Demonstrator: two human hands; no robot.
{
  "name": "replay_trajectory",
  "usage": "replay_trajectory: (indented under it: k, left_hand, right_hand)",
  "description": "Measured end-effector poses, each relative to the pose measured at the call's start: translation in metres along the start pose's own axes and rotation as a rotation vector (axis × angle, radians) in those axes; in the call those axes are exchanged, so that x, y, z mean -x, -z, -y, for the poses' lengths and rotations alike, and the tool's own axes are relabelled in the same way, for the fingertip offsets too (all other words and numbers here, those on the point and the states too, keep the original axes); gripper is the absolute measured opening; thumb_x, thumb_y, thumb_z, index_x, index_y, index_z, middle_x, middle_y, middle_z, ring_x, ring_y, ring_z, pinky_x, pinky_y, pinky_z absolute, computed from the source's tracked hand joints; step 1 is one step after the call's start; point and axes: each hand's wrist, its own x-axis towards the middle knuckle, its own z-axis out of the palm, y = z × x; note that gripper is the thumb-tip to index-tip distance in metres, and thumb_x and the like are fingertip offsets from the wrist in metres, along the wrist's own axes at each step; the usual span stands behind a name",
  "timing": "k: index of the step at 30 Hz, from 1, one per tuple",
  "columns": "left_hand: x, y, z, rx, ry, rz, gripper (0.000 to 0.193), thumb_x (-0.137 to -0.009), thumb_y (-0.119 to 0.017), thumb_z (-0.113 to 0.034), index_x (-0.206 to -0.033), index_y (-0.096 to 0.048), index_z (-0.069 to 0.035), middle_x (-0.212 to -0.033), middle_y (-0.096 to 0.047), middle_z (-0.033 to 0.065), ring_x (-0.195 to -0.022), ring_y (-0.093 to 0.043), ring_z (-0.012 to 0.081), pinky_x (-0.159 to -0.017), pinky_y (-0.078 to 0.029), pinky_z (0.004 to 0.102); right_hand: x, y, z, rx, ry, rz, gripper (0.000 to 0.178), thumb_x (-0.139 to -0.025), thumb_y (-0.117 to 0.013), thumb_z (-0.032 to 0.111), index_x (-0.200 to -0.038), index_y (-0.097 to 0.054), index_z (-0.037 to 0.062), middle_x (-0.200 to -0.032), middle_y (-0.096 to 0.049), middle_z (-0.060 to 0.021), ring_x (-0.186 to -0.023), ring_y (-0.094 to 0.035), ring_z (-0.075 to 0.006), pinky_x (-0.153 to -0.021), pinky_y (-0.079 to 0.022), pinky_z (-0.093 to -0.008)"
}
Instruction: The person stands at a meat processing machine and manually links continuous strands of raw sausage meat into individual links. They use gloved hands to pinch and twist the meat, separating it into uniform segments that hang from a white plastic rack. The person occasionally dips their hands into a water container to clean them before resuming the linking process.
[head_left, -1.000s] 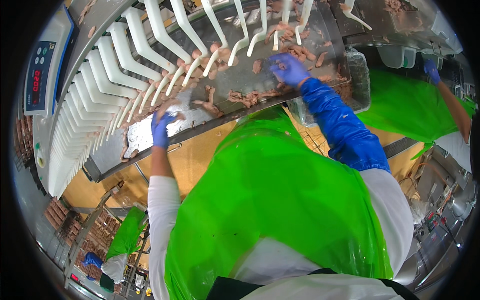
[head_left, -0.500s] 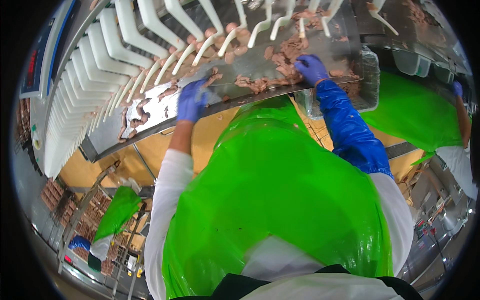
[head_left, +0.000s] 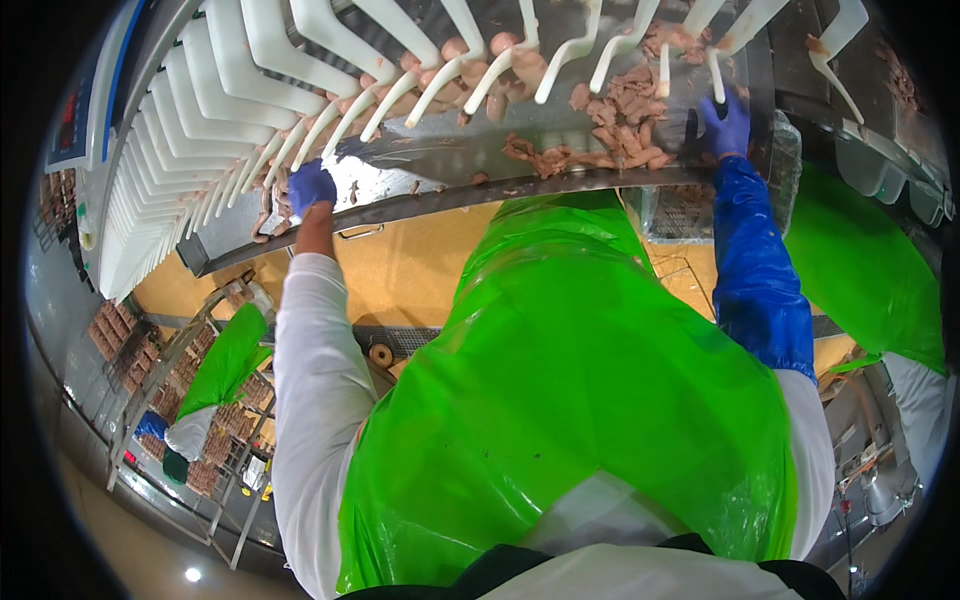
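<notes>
My right hand (head_left: 727, 128), in a purple glove, is at the right end of a metal trough (head_left: 420, 205). Its fingers are spread, with nothing visible in them. To its left lies a pile of pale pink meat pieces (head_left: 625, 120), apart from the hand. My left hand (head_left: 312, 188), gloved alike, is low over the trough's left part, beside meat strips (head_left: 262, 215). Its fingers point away and are mostly hidden, so whether it grips any meat cannot be made out. A few small scraps (head_left: 415, 187) lie between the hands.
White curved plastic arms (head_left: 270, 75) line the trough's far side, with meat among them. A clear plastic-lined bin (head_left: 690, 218) sits below the trough's right end. People in green aprons stand at left (head_left: 222, 365) and right (head_left: 850, 270). Racks of meat (head_left: 125, 335) stand far left.
My left hand has moved left along the trough to the meat strips there. My right hand has left the meat pile, moving right and away with its fingers spread. The view has shifted slightly.
</notes>
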Motion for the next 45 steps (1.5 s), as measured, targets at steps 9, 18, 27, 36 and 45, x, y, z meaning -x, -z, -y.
replay_trajectory:
  k: [9,18,27,36,45]
  left_hand:
    - [0.029,0.018,-0.299,0.528,-0.583,0.305,0.031,-0.086,-0.061,-0.025,-0.111,-0.066,-0.007,-0.105,-0.066,0.0191,-0.097,-0.062,0.0375,-0.086,-0.050,0.0444]
    - [0.076,0.053,-0.243,0.762,0.068,0.568,0.050,-0.085,-0.070,-0.029,-0.126,-0.057,-0.004,-0.111,-0.064,0.0180,-0.106,-0.061,0.0323,-0.093,-0.049,0.0396]
    - [0.052,0.067,-0.331,0.885,-0.206,0.610,0.065,-0.080,-0.079,-0.026,-0.131,-0.045,-0.002,-0.110,-0.061,0.0127,-0.098,-0.060,0.0232,-0.088,-0.050,0.0382]
    - [0.045,0.065,-0.440,1.050,-0.207,0.464,0.082,-0.071,-0.086,-0.036,-0.130,-0.048,0.006,-0.120,-0.061,0.0168,-0.108,-0.059,0.0262,-0.093,-0.049,0.0366]
    - [0.092,0.141,-0.550,0.678,-1.134,-0.017,0.080,-0.077,-0.074,-0.039,-0.142,-0.044,-0.002,-0.137,-0.049,0.0197,-0.120,-0.053,0.0372,-0.101,-0.044,0.0437]
  right_hand:
    - [0.008,-0.076,0.126,-0.578,0.249,0.329,0.028,-0.078,-0.072,0.018,-0.101,-0.066,0.0021,-0.079,-0.063,-0.0157,-0.070,-0.064,-0.0306,-0.065,-0.052,-0.0377]
    - [-0.132,-0.020,0.011,0.072,0.119,0.084,0.022,-0.082,-0.070,0.019,-0.100,-0.068,0.0058,-0.097,-0.066,-0.0166,-0.094,-0.064,-0.0303,-0.085,-0.051,-0.0389]
    - [-0.017,-0.039,0.163,-0.537,0.790,0.909,0.019,-0.084,-0.068,0.020,-0.099,-0.064,0.0079,-0.090,-0.062,-0.0151,-0.086,-0.062,-0.0284,-0.080,-0.050,-0.0409]
    - [0.017,-0.012,0.092,-0.270,0.630,0.325,0.043,-0.089,-0.063,0.029,-0.124,-0.060,0.0047,-0.121,-0.060,-0.0197,-0.111,-0.056,-0.0362,-0.099,-0.043,-0.0447]
    - [-0.016,0.080,-0.021,-0.190,-0.079,0.449,0.063,-0.092,-0.056,0.050,-0.122,-0.060,-0.0050,-0.117,-0.064,-0.0265,-0.111,-0.061,-0.0373,-0.097,-0.047,-0.0390]
